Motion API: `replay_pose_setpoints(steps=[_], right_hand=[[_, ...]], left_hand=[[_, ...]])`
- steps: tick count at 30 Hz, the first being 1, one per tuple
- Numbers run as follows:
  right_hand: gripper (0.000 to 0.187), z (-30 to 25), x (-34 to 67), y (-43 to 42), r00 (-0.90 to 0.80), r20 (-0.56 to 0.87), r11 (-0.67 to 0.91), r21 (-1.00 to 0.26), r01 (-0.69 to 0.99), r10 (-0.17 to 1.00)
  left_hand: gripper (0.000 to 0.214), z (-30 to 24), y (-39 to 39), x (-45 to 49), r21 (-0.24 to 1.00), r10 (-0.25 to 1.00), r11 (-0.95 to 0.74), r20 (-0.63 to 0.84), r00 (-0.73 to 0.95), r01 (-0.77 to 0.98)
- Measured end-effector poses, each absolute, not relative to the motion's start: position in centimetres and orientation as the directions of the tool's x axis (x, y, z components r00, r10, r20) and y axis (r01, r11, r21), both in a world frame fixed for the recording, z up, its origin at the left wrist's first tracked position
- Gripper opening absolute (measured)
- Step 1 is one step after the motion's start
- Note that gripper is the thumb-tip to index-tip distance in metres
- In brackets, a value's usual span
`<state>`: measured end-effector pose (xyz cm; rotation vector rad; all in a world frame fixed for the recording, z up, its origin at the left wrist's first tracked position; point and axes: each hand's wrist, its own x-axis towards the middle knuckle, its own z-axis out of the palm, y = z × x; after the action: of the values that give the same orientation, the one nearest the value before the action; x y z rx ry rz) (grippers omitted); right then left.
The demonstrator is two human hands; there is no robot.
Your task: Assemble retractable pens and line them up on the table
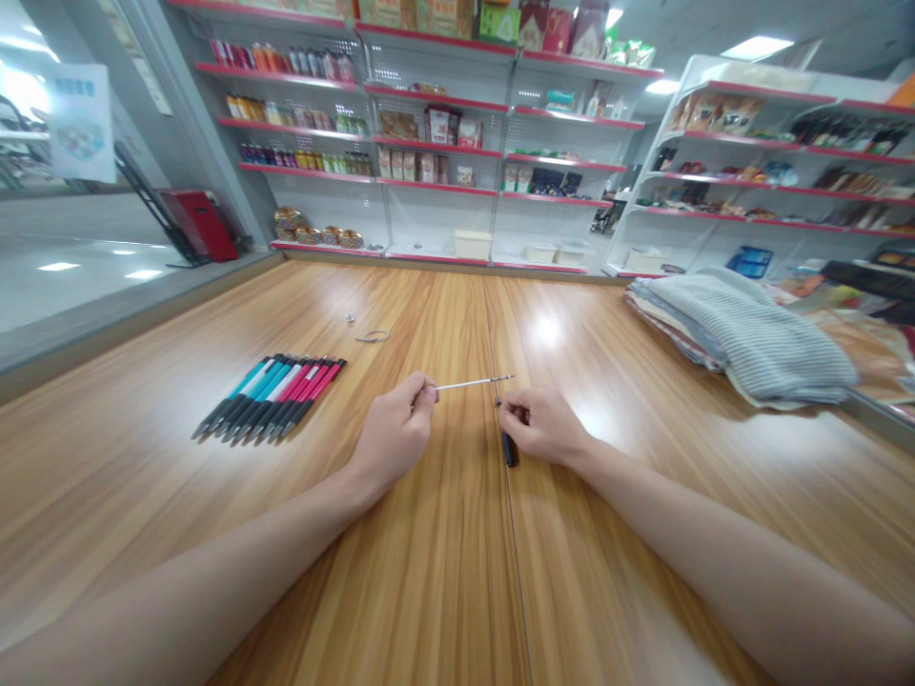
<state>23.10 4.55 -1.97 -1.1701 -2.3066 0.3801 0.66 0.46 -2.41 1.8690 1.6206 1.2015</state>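
Observation:
My left hand (396, 429) is closed in a pinch on a thin white pen refill (472, 383), which points right with its tip near the table seam. My right hand (539, 424) is closed round a black pen part (509, 448), whose lower end sticks out below the fingers onto the wooden table (429, 572). The refill's tip and my right hand's fingers lie a little apart. A row of several assembled pens (275, 395), teal and pink with black grips, lies to the left of my left hand.
A small spring or wire loop (373, 335) and a tiny metal piece (350, 318) lie further back on the table. Folded striped cloths (750, 333) are stacked at the right. Shop shelves (443, 143) with goods line the back wall.

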Motion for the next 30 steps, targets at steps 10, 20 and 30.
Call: replay_pose_setpoints(steps=[10,20,30], right_hand=[[0.027,-1.88,23.75,4.76,-0.636,0.221,0.624,-0.580,0.524,0.739],[0.031,-1.10,23.95,4.21,-0.802,0.225,0.754,-0.544,0.368,0.554],[0.030,-1.18,23.91,4.21,-0.809,0.206,0.746,-0.557,0.366,0.551]], left_hand=[[0.027,-2.51,0.53,0.65,0.754,0.938,-0.257,0.345,-0.032,0.605],[0.026,-2.50,0.49,0.61,0.743,0.936,-0.258,0.351,-0.031,0.618],[0.027,-2.39,0.47,0.66,0.747,0.934,-0.260,0.355,-0.037,0.611]])
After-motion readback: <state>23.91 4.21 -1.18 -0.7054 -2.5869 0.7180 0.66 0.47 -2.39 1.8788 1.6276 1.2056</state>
